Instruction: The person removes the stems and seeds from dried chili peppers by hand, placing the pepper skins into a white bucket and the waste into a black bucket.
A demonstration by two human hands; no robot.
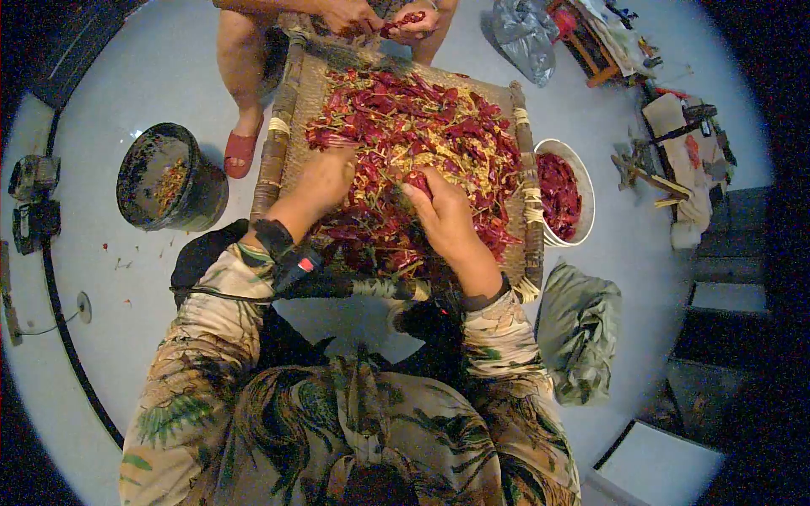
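Pinching of the red pepper (pixel 418 183) at frame centre by the right hand (pixel 448 212) is best done lightly; the left hand (pixel 327 177) is set apart, blurred, its hold not determinable.

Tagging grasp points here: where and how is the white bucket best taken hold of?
The white bucket is likely best taken by its right rim, coming from the right: that edge stands free, while the tray frame crowds the left.
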